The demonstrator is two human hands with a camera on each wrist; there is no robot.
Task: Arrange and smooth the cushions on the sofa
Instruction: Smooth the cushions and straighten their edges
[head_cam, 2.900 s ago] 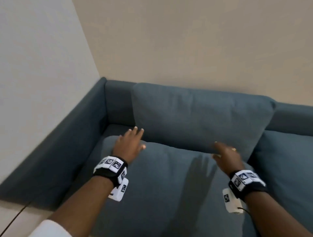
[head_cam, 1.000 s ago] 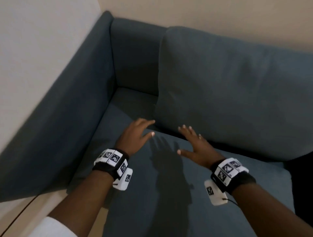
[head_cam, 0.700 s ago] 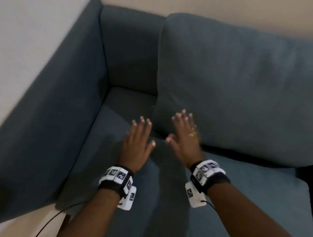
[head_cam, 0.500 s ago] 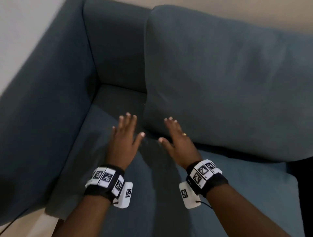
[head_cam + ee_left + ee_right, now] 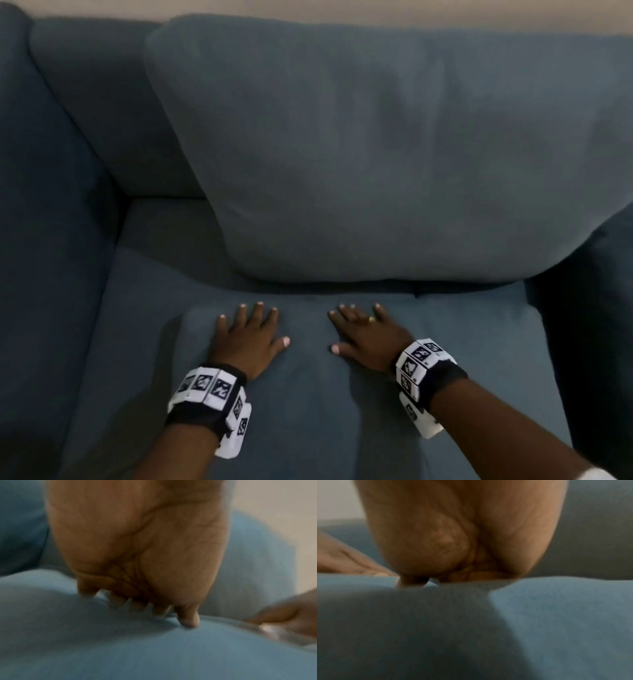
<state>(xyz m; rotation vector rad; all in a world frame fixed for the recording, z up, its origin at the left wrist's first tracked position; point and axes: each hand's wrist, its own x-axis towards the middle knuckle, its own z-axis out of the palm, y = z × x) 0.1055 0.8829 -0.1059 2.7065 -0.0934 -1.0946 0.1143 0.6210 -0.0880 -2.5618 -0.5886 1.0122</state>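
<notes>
We see a seat cushion of soft blue-grey cloth, matt and finely woven. The back cushion is the same cloth, lightly creased. Our wrist bands look like hard white plastic on black cloth

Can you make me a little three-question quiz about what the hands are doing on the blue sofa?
1. True or false: both hands lie flat, fingers spread, on the seat cushion.
2. Which hand wears a ring? A) the left hand B) the right hand C) neither
3. Fill in: the big back cushion stands behind the hands and leans on the sofa's ____.

Key
1. True. Both palms press down on the fabric, and neither holds anything.
2. B. A gold ring shows on one finger.
3. Backrest.
</notes>
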